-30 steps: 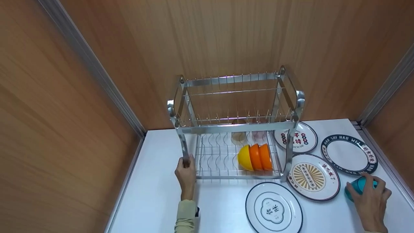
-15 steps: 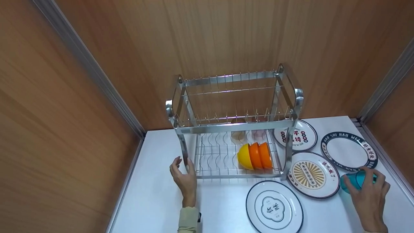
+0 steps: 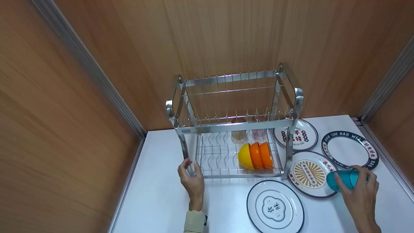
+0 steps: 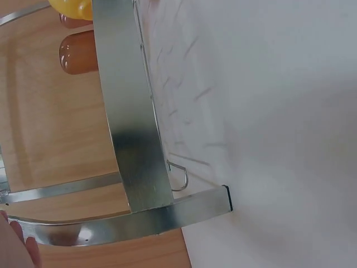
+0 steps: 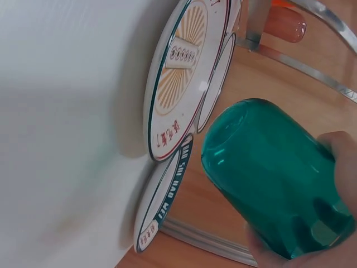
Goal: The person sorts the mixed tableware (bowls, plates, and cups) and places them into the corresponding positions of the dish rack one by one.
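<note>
A teal translucent cup (image 3: 343,179) is held by my right hand (image 3: 363,196), with thumb and fingers round its side. The cup is tilted over, its base pointing left, above the right edge of the sunburst plate (image 3: 309,174). In the right wrist view the cup's base (image 5: 226,131) stands off the table. My left hand (image 3: 193,186) grips the front left leg of the metal dish rack (image 3: 237,126); in the left wrist view only its fingertips (image 4: 30,251) show beside the leg. On the rack's lower tier, one yellow bowl (image 3: 245,157) and two orange bowls (image 3: 260,155) stand on edge.
Amber and pinkish cups (image 3: 238,135) stand at the back of the lower tier. Right of the rack lie a plate with red lettering (image 3: 300,136) and a dark-rimmed plate (image 3: 349,150). A blue-rimmed plate (image 3: 275,207) lies in front. Wooden panels (image 3: 226,38) enclose the table.
My right hand has moved left with the teal cup, which has tipped further onto its side. The left hand loosened from the rack leg, then closed round it again slightly lower.
</note>
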The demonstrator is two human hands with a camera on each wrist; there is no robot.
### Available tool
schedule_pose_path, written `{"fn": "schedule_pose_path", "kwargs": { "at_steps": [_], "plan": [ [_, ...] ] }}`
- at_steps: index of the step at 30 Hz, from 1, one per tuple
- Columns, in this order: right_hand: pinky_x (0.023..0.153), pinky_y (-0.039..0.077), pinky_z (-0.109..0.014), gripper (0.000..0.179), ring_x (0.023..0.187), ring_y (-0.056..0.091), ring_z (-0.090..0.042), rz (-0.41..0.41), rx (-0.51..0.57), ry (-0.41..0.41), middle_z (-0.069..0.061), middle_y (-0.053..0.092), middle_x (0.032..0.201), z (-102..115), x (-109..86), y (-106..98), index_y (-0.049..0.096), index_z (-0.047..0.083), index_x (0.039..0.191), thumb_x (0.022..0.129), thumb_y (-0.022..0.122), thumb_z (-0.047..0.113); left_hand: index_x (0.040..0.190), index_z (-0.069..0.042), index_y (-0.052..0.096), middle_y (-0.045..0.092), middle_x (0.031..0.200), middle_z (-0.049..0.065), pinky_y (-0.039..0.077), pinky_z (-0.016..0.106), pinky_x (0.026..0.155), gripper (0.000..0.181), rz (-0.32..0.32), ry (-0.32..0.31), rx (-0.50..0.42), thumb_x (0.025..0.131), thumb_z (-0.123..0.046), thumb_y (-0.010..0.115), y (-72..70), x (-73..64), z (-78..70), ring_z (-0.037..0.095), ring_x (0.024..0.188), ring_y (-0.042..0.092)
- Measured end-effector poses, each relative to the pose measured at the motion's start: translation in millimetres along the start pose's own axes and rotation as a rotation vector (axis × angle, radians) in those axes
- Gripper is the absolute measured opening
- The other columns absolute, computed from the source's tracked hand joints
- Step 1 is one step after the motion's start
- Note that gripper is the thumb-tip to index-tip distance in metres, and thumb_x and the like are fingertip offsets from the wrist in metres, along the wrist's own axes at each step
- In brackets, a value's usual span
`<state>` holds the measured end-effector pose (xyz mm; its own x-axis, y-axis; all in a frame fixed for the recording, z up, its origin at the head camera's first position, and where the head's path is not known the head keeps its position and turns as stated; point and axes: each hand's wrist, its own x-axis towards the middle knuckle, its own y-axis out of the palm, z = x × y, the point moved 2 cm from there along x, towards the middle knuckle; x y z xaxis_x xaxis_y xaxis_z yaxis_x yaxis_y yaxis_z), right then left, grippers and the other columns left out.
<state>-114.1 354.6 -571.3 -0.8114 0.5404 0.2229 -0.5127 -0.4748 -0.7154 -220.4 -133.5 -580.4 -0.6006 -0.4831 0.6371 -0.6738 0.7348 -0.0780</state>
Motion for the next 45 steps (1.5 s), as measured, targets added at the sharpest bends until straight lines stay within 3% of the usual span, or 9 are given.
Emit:
{"fn": "schedule_pose_path", "kwargs": {
  "at_steps": [8,12,16,24,29,40,45],
  "plan": [
    [0.109,0.035,-0.069,0.068,0.129,0.031,-0.052,0.076,0.023,0.062,-0.03,0.025,0.146,18,-8.6,9,0.033,0.002,0.148,0.099,0.068,0.033,0.12,0.002,0.062,0.065,0.11,0.016,0.046,0.022,0.092,0.032,0.011,-0.022,-0.078,0.09,0.007,0.072,10.1,-14.8,-9.4,0.025,0.102,0.061],
    [0.112,0.034,-0.067,0.068,0.13,0.031,-0.051,0.108,0.054,0.068,-0.029,0.025,0.146,26,-14.3,14,0.032,0.002,0.15,0.1,0.066,0.035,0.12,0.001,0.062,0.065,0.109,0.011,0.05,0.028,0.089,0.031,0.022,-0.03,-0.074,0.091,0.007,0.072,13.1,-20.9,-14.4,0.02,0.1,0.061],
    [0.114,0.031,-0.067,0.069,0.131,0.031,-0.051,0.147,0.09,0.071,-0.029,0.024,0.146,31,-19.2,18,0.03,0.002,0.151,0.102,0.064,0.036,0.12,0.001,0.062,0.066,0.111,0.006,0.051,0.033,0.088,0.027,0.052,-0.025,-0.087,0.094,0.005,0.069,17.3,-26.5,-19.9,0.018,0.101,0.061],
    [0.114,0.032,-0.066,0.07,0.131,0.032,-0.05,0.201,0.149,0.059,-0.028,0.024,0.145,44,-30.6,28,0.028,0.004,0.152,0.102,0.063,0.037,0.117,-0.007,0.065,0.066,0.11,0.002,0.049,0.019,0.09,0.025,0.115,-0.048,-0.1,0.095,0.003,0.069,24.8,-39.7,-33.1,0.018,0.1,0.06],
    [0.113,0.031,-0.068,0.069,0.132,0.03,-0.049,0.229,0.195,0.039,-0.027,0.024,0.145,55,-38.5,35,0.028,0.005,0.152,0.103,0.062,0.039,0.114,-0.008,0.066,0.065,0.108,0.0,0.052,0.019,0.089,0.023,0.163,-0.058,-0.089,0.094,0.003,0.07,31.3,-50.5,-43.8,0.017,0.097,0.06],
    [0.116,0.028,-0.067,0.07,0.135,0.03,-0.048,0.304,0.259,-0.013,-0.026,0.025,0.146,74,-53.3,51,0.026,0.003,0.151,0.103,0.062,0.04,0.113,-0.007,0.067,0.065,0.108,0.001,0.055,0.026,0.089,0.021,0.257,0.032,-0.117,0.095,0.003,0.069,41.6,-69.1,-67.4,0.017,0.097,0.062],
    [0.117,0.026,-0.064,0.066,0.134,0.031,-0.045,0.318,0.296,-0.033,-0.024,0.028,0.146,84,-58.6,56,0.028,0.004,0.149,0.103,0.061,0.039,0.116,-0.009,0.067,0.065,0.112,-0.002,0.058,0.032,0.087,0.02,0.302,0.046,-0.143,0.097,-0.001,0.067,46.0,-76.1,-69.3,0.014,0.099,0.063]
  ]
}}
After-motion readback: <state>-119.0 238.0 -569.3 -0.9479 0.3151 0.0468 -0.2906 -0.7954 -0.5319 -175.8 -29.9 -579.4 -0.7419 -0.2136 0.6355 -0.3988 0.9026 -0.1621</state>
